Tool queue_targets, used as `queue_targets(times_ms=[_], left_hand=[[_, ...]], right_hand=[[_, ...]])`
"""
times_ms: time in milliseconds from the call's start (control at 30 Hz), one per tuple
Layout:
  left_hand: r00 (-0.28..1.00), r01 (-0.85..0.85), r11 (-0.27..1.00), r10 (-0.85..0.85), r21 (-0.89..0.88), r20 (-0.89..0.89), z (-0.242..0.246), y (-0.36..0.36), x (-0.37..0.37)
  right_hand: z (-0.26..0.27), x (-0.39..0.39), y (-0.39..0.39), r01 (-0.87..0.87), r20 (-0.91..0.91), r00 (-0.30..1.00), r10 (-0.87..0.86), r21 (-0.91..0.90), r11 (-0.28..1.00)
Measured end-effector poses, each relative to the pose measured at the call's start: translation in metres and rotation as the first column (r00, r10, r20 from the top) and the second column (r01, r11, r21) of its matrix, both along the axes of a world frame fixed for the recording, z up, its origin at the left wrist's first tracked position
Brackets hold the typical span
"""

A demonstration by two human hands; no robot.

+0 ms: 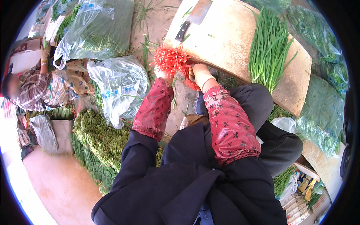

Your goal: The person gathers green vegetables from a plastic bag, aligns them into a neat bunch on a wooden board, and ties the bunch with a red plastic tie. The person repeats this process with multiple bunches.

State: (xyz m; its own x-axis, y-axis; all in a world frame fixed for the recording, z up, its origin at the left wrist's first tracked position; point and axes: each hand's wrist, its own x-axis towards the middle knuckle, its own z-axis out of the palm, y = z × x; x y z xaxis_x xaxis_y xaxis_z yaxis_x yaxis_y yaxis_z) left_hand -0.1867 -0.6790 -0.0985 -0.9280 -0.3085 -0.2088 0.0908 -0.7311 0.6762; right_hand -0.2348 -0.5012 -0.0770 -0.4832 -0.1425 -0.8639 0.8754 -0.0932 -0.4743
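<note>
A dense bunch of red bands or strips (170, 59) hangs at the near left corner of a pale wooden board (225, 36). My left hand (162, 73) grips it from the left and is partly covered by the red strands. My right hand (200, 75), in a pale glove, has its fingers closed on red strands at the bunch's right side. A cleaver with a black riveted handle (182, 31) lies on the board beyond the bunch. To the right, a loose sheaf of green garlic chives (267, 53) rests across the board, its pale ends towards me.
Plastic bags of greens (109, 31) stand at upper left, with a crumpled clear bag (121, 84) nearer me. Tied bundles of budded stalks (98, 135) are stacked left. A person (33, 84) sits at far left. More bagged greens (320, 109) line the right. Leaf scraps litter the floor.
</note>
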Motion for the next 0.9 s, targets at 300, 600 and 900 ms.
queue_targets(times_ms=[300, 600, 900], left_hand=[[0.995, 0.086, 0.333, -0.069, -0.939, 0.067, -0.041, -0.019, 0.03], [0.727, 0.681, 0.176, -0.053, -0.711, 0.684, -0.078, 0.052, 0.103], [0.786, 0.589, 0.733, -0.422, -0.341, 0.452, -0.075, 0.072, 0.039]], right_hand=[[0.03, -0.002, 0.019, -0.111, 0.023, 0.994, 0.11, 0.03, 0.993], [-0.081, -0.01, 0.026, -0.502, -0.038, 0.757, 0.652, 0.604, 0.619], [-0.064, -0.025, 0.051, -0.614, 0.205, -0.18, 0.962, 0.74, -0.272]])
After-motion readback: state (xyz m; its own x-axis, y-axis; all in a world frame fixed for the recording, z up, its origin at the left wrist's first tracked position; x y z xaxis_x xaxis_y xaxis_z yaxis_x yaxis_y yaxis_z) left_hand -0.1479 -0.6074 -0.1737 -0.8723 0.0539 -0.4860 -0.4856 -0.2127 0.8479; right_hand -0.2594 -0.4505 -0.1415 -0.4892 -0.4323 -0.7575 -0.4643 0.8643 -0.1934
